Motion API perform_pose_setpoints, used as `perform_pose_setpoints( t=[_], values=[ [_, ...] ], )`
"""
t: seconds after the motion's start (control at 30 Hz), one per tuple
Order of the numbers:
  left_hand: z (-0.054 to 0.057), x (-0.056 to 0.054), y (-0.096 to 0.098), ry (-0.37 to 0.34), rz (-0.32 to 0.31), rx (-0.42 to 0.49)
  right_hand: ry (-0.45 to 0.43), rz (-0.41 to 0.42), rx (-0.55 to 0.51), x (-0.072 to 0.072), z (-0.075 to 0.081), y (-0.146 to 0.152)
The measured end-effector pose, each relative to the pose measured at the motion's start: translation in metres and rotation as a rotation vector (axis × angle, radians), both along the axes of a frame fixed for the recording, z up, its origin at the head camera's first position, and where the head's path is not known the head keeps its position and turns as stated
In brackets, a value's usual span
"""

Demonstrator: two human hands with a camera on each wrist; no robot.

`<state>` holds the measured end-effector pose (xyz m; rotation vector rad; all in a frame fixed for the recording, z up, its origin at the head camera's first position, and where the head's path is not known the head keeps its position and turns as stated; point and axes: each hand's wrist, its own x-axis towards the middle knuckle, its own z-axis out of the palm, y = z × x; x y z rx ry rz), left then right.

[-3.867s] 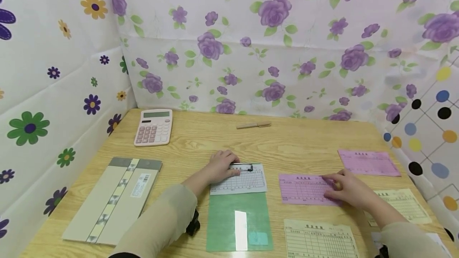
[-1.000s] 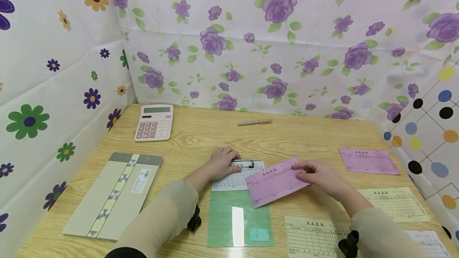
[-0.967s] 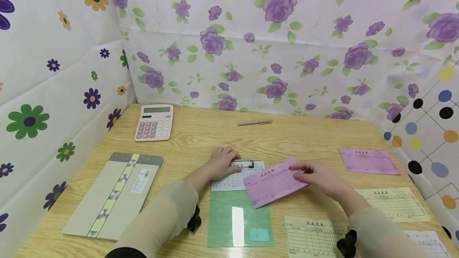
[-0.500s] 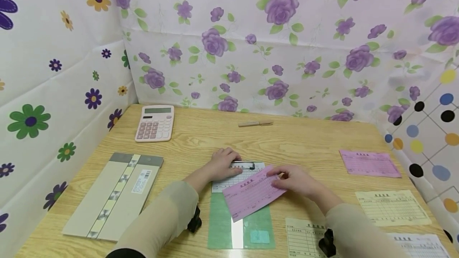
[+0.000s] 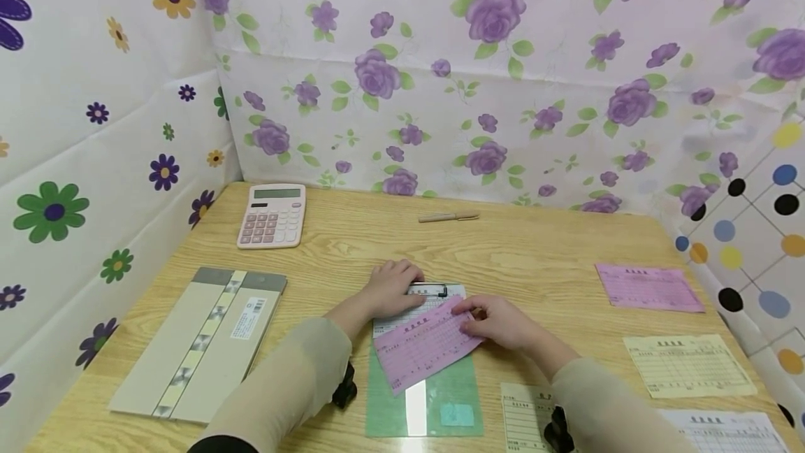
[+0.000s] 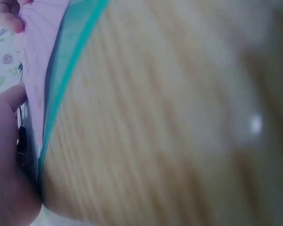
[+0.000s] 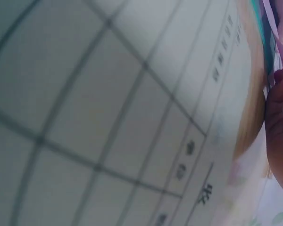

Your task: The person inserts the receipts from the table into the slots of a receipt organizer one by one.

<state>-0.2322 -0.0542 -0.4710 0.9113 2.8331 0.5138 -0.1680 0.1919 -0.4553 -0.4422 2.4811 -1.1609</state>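
A green clipboard (image 5: pixel 453 386) with a metal wire clip (image 5: pixel 429 289) lies on the table, bearing a white printed form (image 5: pixel 385 327) under its clip. At the upper left corner my left hand (image 5: pixel 391 290) holds the board, thumb over the white form beside the clip. A pink printed form (image 5: pixel 423 347) lies slanted across the board, covering much of the white one. My right hand (image 5: pixel 498 324) pinches its right end between thumb and fingers. In the left wrist view, the pink form (image 6: pixel 37 52) stands slightly above the board's green edge (image 6: pixel 68 77).
Right of the board lie a pink form (image 5: pixel 650 288), a yellow form (image 5: pixel 688 365), another yellow form (image 5: pixel 523 414) partly under the right sleeve, and a white form (image 5: pixel 723 432). A grey folder (image 5: pixel 201 348), a pink calculator (image 5: pixel 272 215) and a pen (image 5: pixel 448 217) lie farther off.
My right hand has lifted the pink form from the table at the right and carried it left over the clipboard. The left hand has stayed at the clip.
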Motion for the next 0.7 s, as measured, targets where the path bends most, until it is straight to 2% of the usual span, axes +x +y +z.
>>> perform_pose_setpoints(
  t=[0.07,0.2,0.4,0.53,0.7],
  values=[
    [-0.001,0.0,0.0,0.008,-0.003,-0.005,0.032,-0.002,0.009,0.001,-0.001,-0.003],
    [-0.001,0.0,0.0,0.043,-0.001,-0.025,0.153,0.012,0.07,0.004,-0.005,-0.011],
    [0.003,0.002,0.002,0.1,-0.022,-0.054,0.286,-0.016,0.182,0.01,-0.008,-0.022],
    [0.007,0.0,0.003,0.106,-0.044,-0.071,0.307,-0.022,0.222,0.012,-0.008,-0.023],
    [0.012,-0.004,0.002,0.087,-0.066,-0.08,0.292,-0.022,0.24,0.012,-0.008,-0.022]
  ],
)
